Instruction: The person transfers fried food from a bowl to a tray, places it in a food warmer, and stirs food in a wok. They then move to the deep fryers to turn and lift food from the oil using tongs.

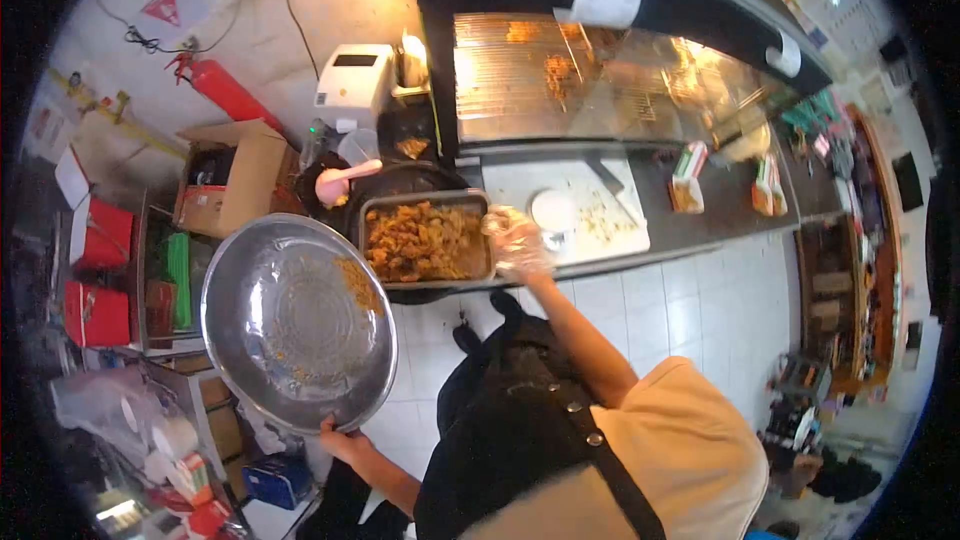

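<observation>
My left hand (pixel 343 438) grips the lower rim of a large round metal bowl (pixel 290 315), which is tilted and has brown crumbs along its right inside. Right of the bowl, a rectangular metal tray (pixel 484 202) holds browned pieces of food (pixel 420 240). My right hand (pixel 518 245), in a clear plastic glove, is at the tray's right edge, with its fingers bunched; whether anything is in them is hidden by the glove. Beside it on a white cutting board (pixel 500 177) stand a white round container (pixel 553 210) and a knife (pixel 606 178), with small crumbs scattered about.
Behind the counter (pixel 660 215) stands a lit glass display case (pixel 600 80) with food. Two filled paper packets (pixel 688 180) lie to the right. A pink-handled item (pixel 345 175), a white printer (pixel 355 80), an open cardboard box (pixel 245 175) and a red extinguisher (pixel 225 90) are at the upper left.
</observation>
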A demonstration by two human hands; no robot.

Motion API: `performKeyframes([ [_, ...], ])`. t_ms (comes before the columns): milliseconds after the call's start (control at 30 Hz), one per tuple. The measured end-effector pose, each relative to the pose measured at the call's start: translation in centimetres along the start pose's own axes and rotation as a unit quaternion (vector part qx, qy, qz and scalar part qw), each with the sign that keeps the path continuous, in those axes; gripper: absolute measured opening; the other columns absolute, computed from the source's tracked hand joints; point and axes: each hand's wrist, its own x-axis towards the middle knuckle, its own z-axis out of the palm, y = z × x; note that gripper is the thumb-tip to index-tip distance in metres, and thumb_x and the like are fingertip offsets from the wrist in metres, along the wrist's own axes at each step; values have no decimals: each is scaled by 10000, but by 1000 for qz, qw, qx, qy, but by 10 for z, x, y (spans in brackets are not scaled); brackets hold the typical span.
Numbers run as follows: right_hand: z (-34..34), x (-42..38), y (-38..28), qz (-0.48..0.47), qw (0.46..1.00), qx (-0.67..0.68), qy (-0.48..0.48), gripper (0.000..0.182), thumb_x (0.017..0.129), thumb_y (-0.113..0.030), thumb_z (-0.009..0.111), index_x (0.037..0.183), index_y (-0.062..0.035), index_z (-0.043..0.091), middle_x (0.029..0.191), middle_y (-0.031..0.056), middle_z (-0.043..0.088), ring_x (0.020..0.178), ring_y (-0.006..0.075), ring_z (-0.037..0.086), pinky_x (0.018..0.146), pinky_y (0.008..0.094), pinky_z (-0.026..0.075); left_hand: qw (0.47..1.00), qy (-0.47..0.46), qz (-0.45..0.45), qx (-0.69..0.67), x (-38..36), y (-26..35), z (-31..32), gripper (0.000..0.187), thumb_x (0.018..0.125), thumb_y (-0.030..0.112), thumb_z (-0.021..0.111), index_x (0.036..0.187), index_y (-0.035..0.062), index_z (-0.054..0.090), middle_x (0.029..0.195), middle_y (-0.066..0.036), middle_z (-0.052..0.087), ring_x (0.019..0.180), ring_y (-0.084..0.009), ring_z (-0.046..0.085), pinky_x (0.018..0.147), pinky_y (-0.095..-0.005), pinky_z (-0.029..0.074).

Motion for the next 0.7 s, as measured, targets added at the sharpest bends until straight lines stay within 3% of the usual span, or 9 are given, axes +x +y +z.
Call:
performKeyframes([
  [67,10,-14,47,52,998,-40,4,466,825,-380,518,1048,25,578,895,223,626,846,334,611,745,384,477,1000,23,6,16,1,8,1,342,680,68,533,1000,-49,558,1030,-148,541,955,-269,530,814,-376,457],
  [167,24,-18,48,123,984,-16,-131,405,794,-362,545,906,23,602,875,198,634,788,318,607,729,389,471,998,55,-4,27,14,7,-11,378,666,83,551,1021,-48,550,1039,-153,546,934,-297,535,806,-384,461],
  [267,77,7,91,100,983,-69,-141,312,791,-297,534,697,-2,573,717,150,611,669,290,584,693,366,474,997,37,25,60,38,10,-39,389,652,91,557,1012,-57,547,1043,-161,549,938,-312,537,799,-396,462],
  [333,84,1,107,-71,988,135,-34,264,783,-224,515,620,-17,525,633,131,564,614,280,556,669,355,471,989,9,83,120,23,13,-45,370,645,114,560,974,-55,562,1044,-181,540,941,-329,528,801,-420,450],
  [400,92,-4,132,-196,961,193,-20,221,772,-183,528,624,-19,524,600,119,544,601,257,553,645,349,463,996,16,52,66,23,23,-48,339,653,123,551,945,-50,560,1037,-177,530,935,-328,512,802,-438,443],
  [433,91,-8,155,-233,958,153,-64,192,764,-180,551,667,-14,547,610,115,548,614,239,565,634,349,456,994,25,63,80,21,24,-50,316,658,124,543,924,-47,554,1034,-166,524,925,-322,502,802,-449,443],
  [533,52,-53,134,-218,975,-27,-17,130,773,-115,571,741,11,579,611,41,556,580,134,532,582,291,443,993,44,65,89,0,37,-41,299,671,145,531,902,-43,558,1015,-161,526,899,-318,498,778,-452,441],
  [633,5,-85,88,-27,983,166,69,83,778,-58,552,791,16,587,657,31,564,603,121,524,617,274,472,994,51,53,81,30,38,-56,314,674,153,542,914,-50,564,999,-158,543,886,-322,512,753,-441,440],
  [700,-43,-96,30,170,907,372,103,140,788,-39,568,898,38,608,744,43,625,654,115,561,605,264,473,993,48,54,96,51,41,-60,323,681,150,544,931,-54,559,991,-157,553,883,-322,521,747,-432,444],
])
